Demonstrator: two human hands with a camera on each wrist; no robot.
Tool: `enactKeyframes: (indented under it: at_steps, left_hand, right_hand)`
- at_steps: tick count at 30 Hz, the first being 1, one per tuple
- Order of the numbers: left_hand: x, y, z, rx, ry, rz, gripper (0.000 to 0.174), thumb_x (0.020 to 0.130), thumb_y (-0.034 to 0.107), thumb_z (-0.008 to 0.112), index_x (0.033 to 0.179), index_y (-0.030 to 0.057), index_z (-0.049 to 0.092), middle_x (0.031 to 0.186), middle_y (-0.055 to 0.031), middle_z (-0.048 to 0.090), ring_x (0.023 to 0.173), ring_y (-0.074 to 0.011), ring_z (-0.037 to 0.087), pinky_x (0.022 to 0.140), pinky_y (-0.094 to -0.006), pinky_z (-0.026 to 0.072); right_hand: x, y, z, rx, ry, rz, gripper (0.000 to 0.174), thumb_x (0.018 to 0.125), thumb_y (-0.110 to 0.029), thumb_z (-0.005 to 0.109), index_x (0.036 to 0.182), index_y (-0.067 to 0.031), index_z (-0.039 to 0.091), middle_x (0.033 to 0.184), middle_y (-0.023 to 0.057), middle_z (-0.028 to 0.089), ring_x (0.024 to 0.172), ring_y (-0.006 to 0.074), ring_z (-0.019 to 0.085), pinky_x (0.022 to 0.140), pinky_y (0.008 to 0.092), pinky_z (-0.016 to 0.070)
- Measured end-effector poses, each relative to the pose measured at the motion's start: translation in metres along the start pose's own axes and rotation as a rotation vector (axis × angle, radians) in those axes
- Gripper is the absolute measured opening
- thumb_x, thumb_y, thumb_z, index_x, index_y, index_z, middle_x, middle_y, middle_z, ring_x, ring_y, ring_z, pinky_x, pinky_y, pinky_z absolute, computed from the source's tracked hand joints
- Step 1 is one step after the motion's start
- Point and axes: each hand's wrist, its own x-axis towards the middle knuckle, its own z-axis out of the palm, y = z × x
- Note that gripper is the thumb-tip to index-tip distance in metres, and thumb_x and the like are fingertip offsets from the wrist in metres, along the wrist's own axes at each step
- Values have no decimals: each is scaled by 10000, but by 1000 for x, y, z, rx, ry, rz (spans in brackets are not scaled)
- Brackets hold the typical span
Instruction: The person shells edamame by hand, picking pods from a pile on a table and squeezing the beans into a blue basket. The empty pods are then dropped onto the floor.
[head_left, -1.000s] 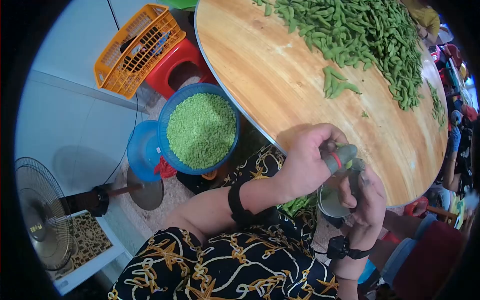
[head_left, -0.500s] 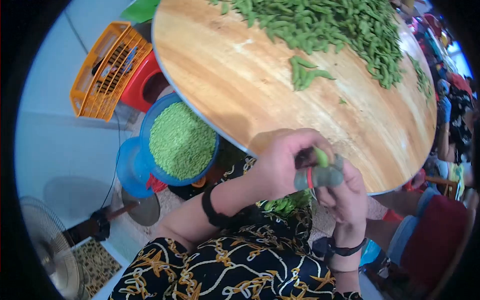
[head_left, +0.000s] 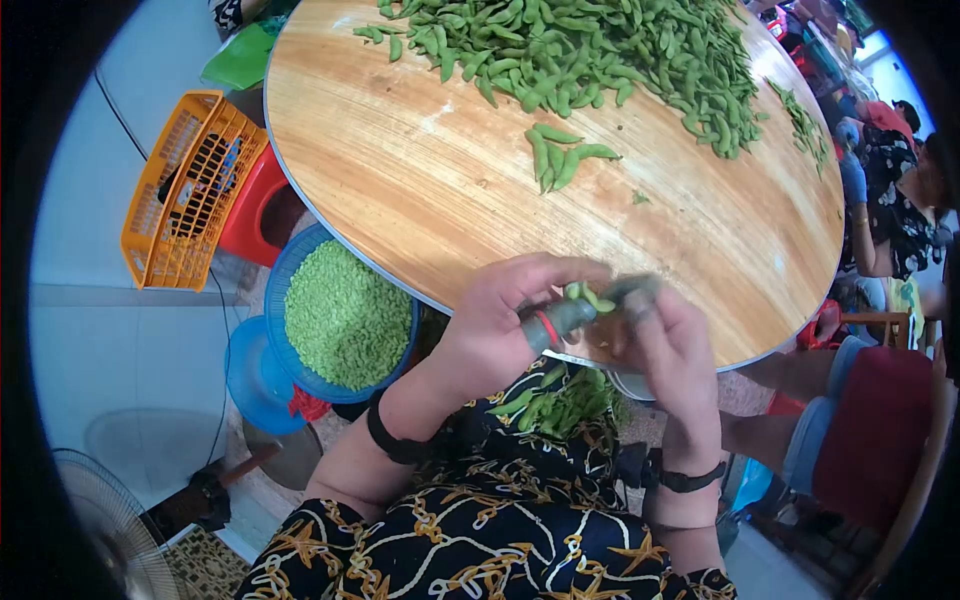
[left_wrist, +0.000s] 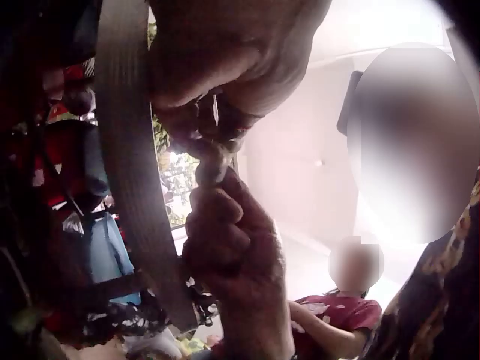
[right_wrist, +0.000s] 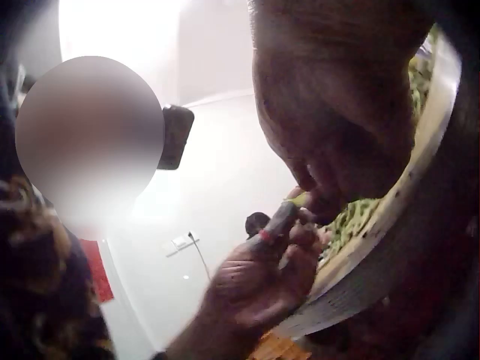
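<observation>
Over the near edge of the round wooden table, the left hand (head_left: 500, 315) pinches a green pod (head_left: 590, 296) between thumb and fingers; its thumb wears a grey cover with a red band. Close on the pod's right is the right hand (head_left: 675, 345), thumb and forefinger bent and blurred, also under a grey cover. In the right wrist view the left hand (right_wrist: 262, 277) holds the pod (right_wrist: 300, 199) against the fingers of the right hand (right_wrist: 337, 112). Whether the right fingers grip the pod is unclear. More pods (head_left: 565, 405) lie in the lap below.
A large heap of pods (head_left: 600, 50) covers the far side of the table (head_left: 420, 200), with a few pods (head_left: 560, 160) nearer. At left stand a blue basket of shelled beans (head_left: 345, 315), an orange crate (head_left: 190, 190) on a red stool and a fan (head_left: 110, 520). People sit at right.
Both hands have shifted left in the head view as the view itself moved. The hands, touching half a second ago, now stand slightly apart, with the pod at the left fingertips.
</observation>
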Motion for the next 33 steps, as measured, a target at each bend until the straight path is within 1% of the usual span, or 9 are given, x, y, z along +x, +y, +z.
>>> enactKeyframes:
  at_steps: [2,5,12,17,20,23,24,29,33]
  left_hand:
    - [-3,7,6,167,93,-107,449,750,23,677,1150,-3,474,825,-32,586,710,-73,534,639,-214,455]
    - [-8,10,5,422,56,5,485,731,34,691,1151,4,449,797,-32,570,683,-68,512,614,-216,446]
    - [-25,11,-2,852,205,280,208,719,31,616,922,18,572,793,-154,585,711,-306,589,624,-330,473]
    - [-32,18,-26,875,156,188,214,714,13,615,926,19,584,747,-143,591,702,-295,594,613,-319,465]
    - [-41,39,-54,458,-145,-266,202,723,42,660,902,-12,586,655,-57,573,591,-116,566,539,-255,441]
    - [-48,44,-70,476,-250,-132,157,747,67,664,860,-15,592,640,-35,569,531,-90,541,483,-229,427]
    - [-52,55,-71,314,-214,-408,140,770,90,658,845,-10,594,645,-33,573,488,-87,526,452,-217,419]
    - [-80,43,-97,100,-328,-453,133,805,106,622,845,-18,597,666,-48,587,479,-98,537,447,-229,429]
    - [-126,-28,-160,224,-57,-631,193,791,75,611,959,-20,601,829,-104,624,694,-170,609,605,-272,486]
  right_hand:
    - [6,-2,9,-148,254,-312,153,881,-110,555,932,31,586,666,-5,593,569,55,508,515,213,439]
    - [-2,-7,22,-139,143,-132,91,834,-64,608,845,26,603,650,18,602,577,59,517,497,237,438]
    - [0,-3,45,-420,291,-380,59,746,-21,628,774,1,581,599,113,576,510,166,575,480,277,437]
    - [7,-6,64,-659,268,-555,58,750,-43,609,744,-14,559,560,134,500,475,183,538,463,297,407]
    - [11,-5,69,-90,-75,-188,49,768,-44,561,749,-1,576,541,12,501,482,80,459,452,230,353]
    - [13,-12,75,258,-288,97,60,776,-43,557,752,2,589,575,-42,510,519,34,438,463,207,341]
    - [12,-15,78,257,-303,95,65,785,-40,551,760,2,594,598,-51,522,529,28,433,468,201,338]
    - [9,1,84,59,-425,-41,47,761,-32,568,784,-2,597,615,-19,543,540,54,464,485,212,373]
    - [-14,-6,54,-50,-70,-184,72,743,-61,597,746,11,589,656,14,570,572,86,508,526,227,410]
